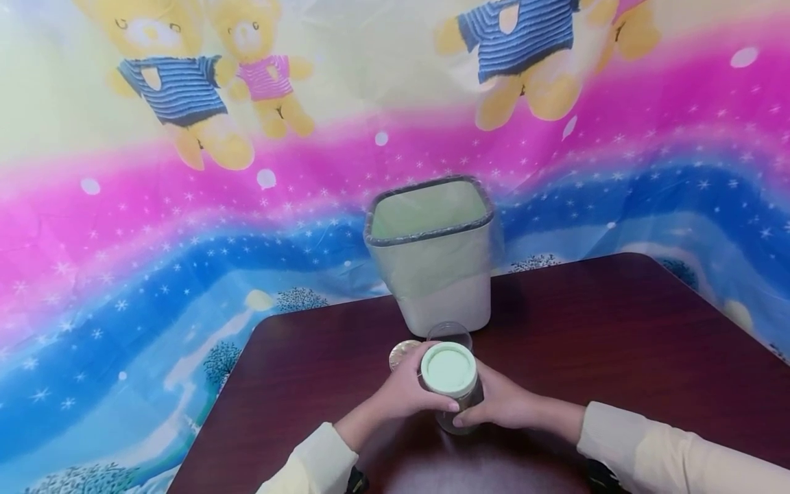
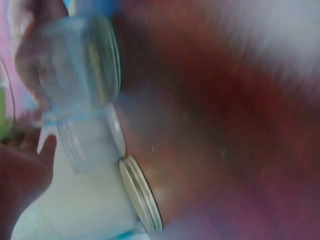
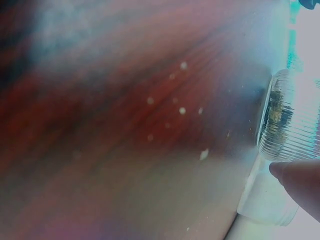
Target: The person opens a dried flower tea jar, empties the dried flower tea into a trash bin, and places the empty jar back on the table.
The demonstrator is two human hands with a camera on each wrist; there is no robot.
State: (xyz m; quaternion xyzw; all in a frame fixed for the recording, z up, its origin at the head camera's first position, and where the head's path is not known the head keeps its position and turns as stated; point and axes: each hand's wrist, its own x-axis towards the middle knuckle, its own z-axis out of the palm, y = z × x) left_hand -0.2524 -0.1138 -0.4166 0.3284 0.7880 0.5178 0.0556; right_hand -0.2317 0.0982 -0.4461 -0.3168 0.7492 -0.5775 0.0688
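Between my two hands stands a clear ribbed jar (image 3: 290,120) with a pale green lid (image 1: 449,369). A brownish-gold layer shows near its base. My left hand (image 1: 404,387) curls round the lid at the jar's top, its thumb along the near side. Lower down, my right hand (image 1: 505,399) grips the jar body, with its thumb in front. Just behind is a second clear jar (image 2: 95,142), seemingly empty. Beside that lies a gold-coloured lid (image 1: 401,353), partly covered by my left hand in the head view. Blur in the wrist views hides the exact finger contact.
A light-coloured waste bin (image 1: 441,288) with a grey rim and a clear liner stands at the table's back edge. The dark red-brown table (image 1: 592,329) has a glossy top. Behind it hangs a colourful backdrop (image 1: 345,171) printed with bears.
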